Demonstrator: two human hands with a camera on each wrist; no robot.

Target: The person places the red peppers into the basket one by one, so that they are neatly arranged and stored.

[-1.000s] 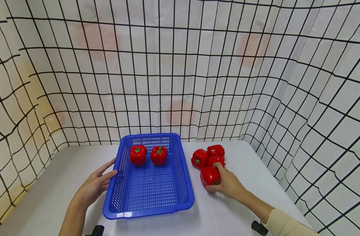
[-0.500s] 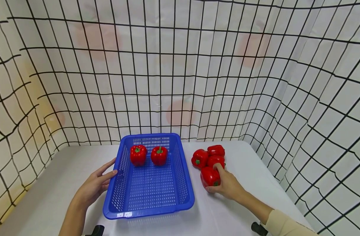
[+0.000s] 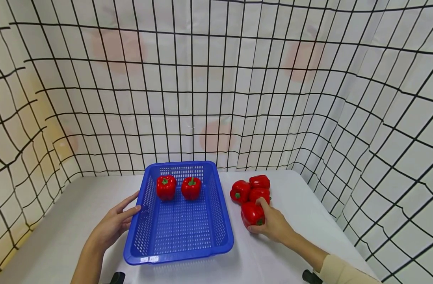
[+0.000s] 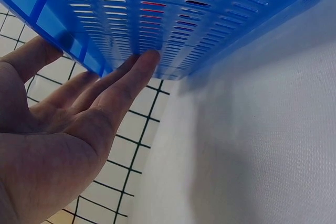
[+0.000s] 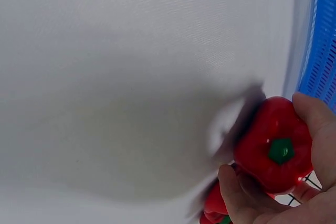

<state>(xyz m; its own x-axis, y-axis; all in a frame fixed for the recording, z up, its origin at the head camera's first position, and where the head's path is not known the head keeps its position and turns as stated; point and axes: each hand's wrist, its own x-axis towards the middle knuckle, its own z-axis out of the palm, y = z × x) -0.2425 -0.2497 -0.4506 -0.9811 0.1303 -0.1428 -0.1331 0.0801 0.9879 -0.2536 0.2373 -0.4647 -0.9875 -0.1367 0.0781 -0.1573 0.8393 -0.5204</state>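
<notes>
A blue plastic basket [image 3: 181, 228] stands on the white table in the head view, with a red bell pepper [image 3: 166, 187] and a second red bell pepper [image 3: 191, 188] at its far end. My left hand [image 3: 111, 225] touches the basket's left side, thumb at the rim and extended fingers against the outer wall, as the left wrist view shows. To the right of the basket, my right hand [image 3: 273, 223] grips a red bell pepper [image 5: 275, 142] between thumb and fingers. That pepper lies at the near end of a small group, its green stem facing the right wrist camera.
Beyond the held pepper sit three more bell peppers: a left one [image 3: 240, 191], a far one [image 3: 259, 181] and one partly behind my fingers [image 3: 262, 200]. Black grid netting [image 3: 191, 114] over white sheeting encloses the white table [image 3: 81, 209] at the back and sides.
</notes>
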